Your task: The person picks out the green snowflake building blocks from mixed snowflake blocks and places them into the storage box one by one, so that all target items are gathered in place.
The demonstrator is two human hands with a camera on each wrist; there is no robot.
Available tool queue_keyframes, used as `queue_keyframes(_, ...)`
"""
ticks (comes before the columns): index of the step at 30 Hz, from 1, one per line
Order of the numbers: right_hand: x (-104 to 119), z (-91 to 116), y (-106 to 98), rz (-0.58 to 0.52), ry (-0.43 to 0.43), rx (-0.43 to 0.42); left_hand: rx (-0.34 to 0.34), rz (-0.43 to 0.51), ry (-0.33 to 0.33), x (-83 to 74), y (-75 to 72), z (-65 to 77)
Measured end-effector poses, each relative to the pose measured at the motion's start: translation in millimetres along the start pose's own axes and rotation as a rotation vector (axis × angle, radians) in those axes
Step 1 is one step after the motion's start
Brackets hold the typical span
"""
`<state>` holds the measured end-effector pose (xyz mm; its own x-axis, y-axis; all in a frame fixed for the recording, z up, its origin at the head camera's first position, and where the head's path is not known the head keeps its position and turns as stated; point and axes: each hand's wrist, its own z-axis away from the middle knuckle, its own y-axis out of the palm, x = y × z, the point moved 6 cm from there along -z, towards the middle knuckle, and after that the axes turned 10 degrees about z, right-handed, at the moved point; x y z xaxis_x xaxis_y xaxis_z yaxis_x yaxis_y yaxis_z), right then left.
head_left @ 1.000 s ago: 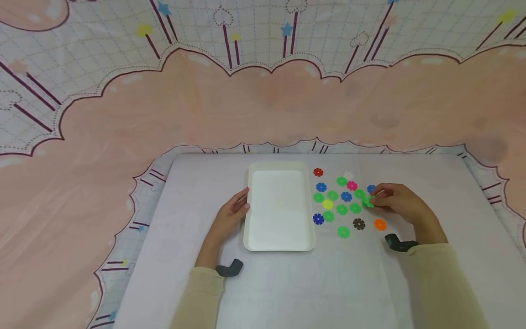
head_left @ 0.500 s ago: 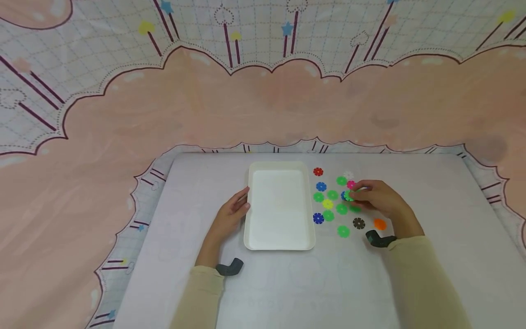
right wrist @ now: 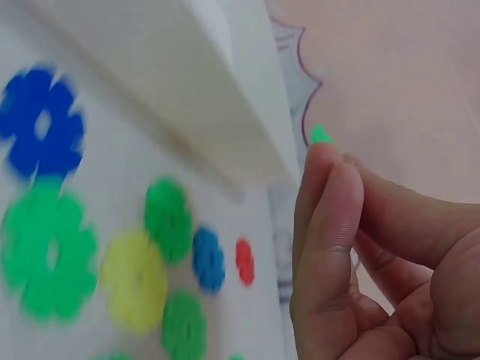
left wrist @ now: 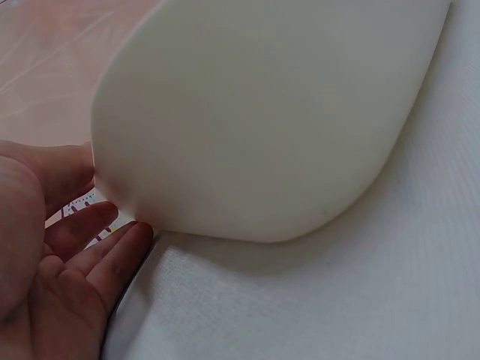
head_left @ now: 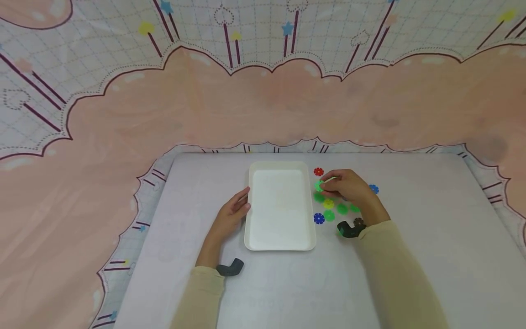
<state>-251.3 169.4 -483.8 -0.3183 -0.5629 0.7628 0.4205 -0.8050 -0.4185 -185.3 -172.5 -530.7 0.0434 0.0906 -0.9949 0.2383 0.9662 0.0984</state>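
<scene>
My right hand (head_left: pixel 351 188) pinches a green notched plastic disc (head_left: pixel 318 186) between thumb and fingers, just right of the tray's long edge. In the right wrist view only a sliver of that green disc (right wrist: pixel 321 135) shows past the fingertips. The white rectangular tray (head_left: pixel 280 166) has bare insides. My left hand (head_left: pixel 228 219) holds the tray's left rim with thumb and fingertips. The left wrist view shows the left fingers (left wrist: pixel 124 259) against the pale outer wall of the tray (left wrist: pixel 247 135).
Flat notched discs lie right of the tray: a red one (head_left: pixel 318 172), a yellow one (head_left: pixel 328 204), a dark blue one (head_left: pixel 318 218), a blue one (head_left: pixel 373 188) and several green ones (head_left: pixel 342 209). My right hand and sleeve hide others. A white cloth covers the table (head_left: pixel 185 183).
My right hand has carried the green disc leftward across the scattered discs, from their right side to near the tray. The left hand and tray have stayed put.
</scene>
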Motion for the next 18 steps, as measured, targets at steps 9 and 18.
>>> queue_keyframes(9, 30, -18, 30, -0.106, -0.005, 0.025, 0.01, -0.01, 0.008, 1.8, -0.2, -0.6)
queue_keyframes(18, 54, -31, 60, -0.164, 0.007, 0.046, 0.009, -0.032, 0.007, 3.1, -1.2, 0.5)
